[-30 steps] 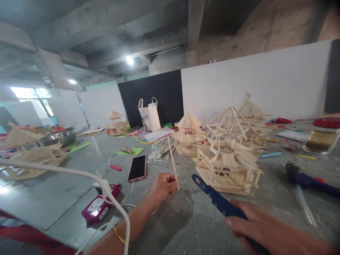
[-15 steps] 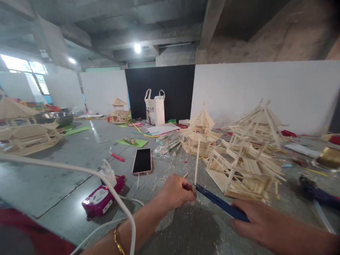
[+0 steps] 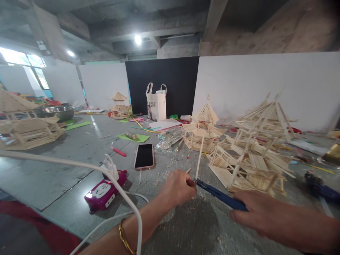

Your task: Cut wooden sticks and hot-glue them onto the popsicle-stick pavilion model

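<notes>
My left hand [image 3: 180,187] is closed in a pinch around the lower end of a thin pale wooden stick [image 3: 200,157], which stands up at a slight tilt. My right hand [image 3: 255,209] grips a slim blue tool [image 3: 223,198] that looks like a utility knife. Its narrow dark tip meets the stick just beside my left fingertips. A short stick piece [image 3: 188,170] lies behind the left hand. Beyond the hands stands an open-framed stick model [image 3: 239,177], with a small pagoda-like stick model [image 3: 205,124] behind it.
A phone [image 3: 144,156] lies left of centre. Nearer, a purple power strip [image 3: 99,194] has a white cable [image 3: 117,186] arching over my left forearm. Bundled sticks [image 3: 171,139] in plastic lie farther back. Another stick pavilion [image 3: 29,127] stands left, and a dark tool [image 3: 321,187] lies right.
The view has tilted and shifted slightly, so the scene sits a little higher. Both hands keep their hold, and the stick leans slightly more to the right.
</notes>
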A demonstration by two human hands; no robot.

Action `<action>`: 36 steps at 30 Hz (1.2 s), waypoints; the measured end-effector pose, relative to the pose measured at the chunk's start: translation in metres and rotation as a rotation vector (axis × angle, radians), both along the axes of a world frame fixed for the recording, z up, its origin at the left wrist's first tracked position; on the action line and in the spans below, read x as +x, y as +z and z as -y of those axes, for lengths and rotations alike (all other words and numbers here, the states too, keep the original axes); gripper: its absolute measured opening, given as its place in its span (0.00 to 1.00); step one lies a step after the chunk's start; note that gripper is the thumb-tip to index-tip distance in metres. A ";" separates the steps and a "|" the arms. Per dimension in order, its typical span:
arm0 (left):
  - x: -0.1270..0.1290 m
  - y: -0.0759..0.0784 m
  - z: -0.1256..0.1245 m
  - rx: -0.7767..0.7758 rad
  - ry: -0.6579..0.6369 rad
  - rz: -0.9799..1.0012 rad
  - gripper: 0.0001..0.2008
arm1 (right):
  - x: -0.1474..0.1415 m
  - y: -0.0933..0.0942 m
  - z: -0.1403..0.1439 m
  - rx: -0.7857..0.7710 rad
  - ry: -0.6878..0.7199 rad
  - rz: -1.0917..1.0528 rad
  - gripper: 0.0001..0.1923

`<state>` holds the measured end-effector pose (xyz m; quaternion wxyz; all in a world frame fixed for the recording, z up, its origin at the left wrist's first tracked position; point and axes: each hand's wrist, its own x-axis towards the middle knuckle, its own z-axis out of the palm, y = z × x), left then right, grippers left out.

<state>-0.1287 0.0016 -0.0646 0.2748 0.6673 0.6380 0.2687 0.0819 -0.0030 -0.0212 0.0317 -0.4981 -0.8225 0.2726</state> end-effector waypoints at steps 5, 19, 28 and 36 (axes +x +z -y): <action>0.000 -0.001 -0.001 0.062 0.010 -0.097 0.08 | -0.001 -0.005 -0.004 0.032 0.036 -0.010 0.06; -0.002 0.000 -0.002 0.080 0.031 -0.179 0.08 | -0.005 -0.010 -0.013 -0.217 0.034 0.017 0.04; -0.013 0.006 -0.003 0.073 0.068 -0.184 0.09 | -0.017 -0.022 -0.019 -0.261 0.063 -0.069 0.11; -0.019 0.006 -0.003 0.014 0.019 -0.304 0.10 | -0.032 -0.015 -0.020 -0.681 0.013 -0.140 0.18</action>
